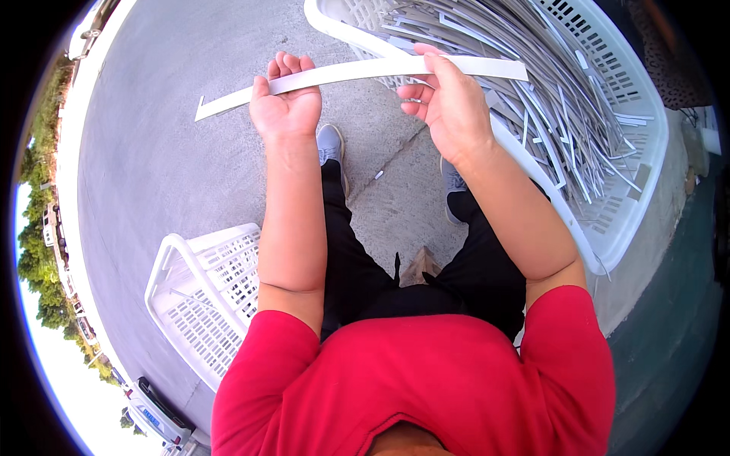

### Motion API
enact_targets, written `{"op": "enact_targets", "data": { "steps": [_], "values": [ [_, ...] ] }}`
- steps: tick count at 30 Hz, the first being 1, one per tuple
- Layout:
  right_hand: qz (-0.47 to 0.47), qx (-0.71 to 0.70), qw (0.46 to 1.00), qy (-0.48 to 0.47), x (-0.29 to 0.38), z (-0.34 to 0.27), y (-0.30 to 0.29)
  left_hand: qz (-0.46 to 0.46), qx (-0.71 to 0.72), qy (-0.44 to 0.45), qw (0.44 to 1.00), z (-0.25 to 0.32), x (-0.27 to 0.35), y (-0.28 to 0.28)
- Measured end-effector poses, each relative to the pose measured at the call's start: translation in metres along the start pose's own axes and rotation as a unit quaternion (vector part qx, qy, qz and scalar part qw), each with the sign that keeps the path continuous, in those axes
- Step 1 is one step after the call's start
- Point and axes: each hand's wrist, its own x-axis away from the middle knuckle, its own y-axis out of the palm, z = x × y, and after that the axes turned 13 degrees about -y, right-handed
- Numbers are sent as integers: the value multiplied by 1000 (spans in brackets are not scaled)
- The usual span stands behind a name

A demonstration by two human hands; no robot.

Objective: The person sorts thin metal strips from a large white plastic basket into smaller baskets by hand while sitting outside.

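A long, flat white strip (353, 69) spans both my hands above the concrete floor. Its left end has a short bent lip; its right end is squared off over a basket of strips. My left hand (287, 108) is palm up, the strip crossing its fingers and passing by the thumb. Towards the strip's right end, my right hand (453, 105) pinches it with the thumb in front and fingers partly hidden behind. Below my right hand, the large white plastic basket (639, 142) holds a heap of thin grey and white strips (547, 108).
Another white plastic basket (199, 273) with slotted walls stands by my left elbow, a thin strip inside. A small white scrap (378, 175) lies on the concrete floor (171, 142) between my shoes. Parked vehicles, one a white car (157, 413), and trees line the far left.
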Motion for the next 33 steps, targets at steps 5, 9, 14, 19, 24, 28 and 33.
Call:
{"op": "enact_targets", "data": {
  "steps": [5,9,14,19,24,28,33],
  "values": [
    [61,-46,997,-20,-2,-8,-5,-2,15,27,1000,3,4,4],
    [108,-91,989,-36,-8,-8,-10,-3,-4,70,998,4,18,16],
    [108,-104,988,-25,-12,-11,-15,-43,3,99,994,16,13,11],
    [105,-90,990,-30,-14,-17,-20,-9,-30,131,991,23,8,7],
    [80,-74,994,-29,-24,-25,-33,15,6,133,991,32,7,6],
    [61,-64,996,-24,-25,-29,-37,21,15,122,992,40,3,-2],
    [60,-66,996,-25,-28,-28,-41,5,25,128,992,47,3,-4]
  ]
}}
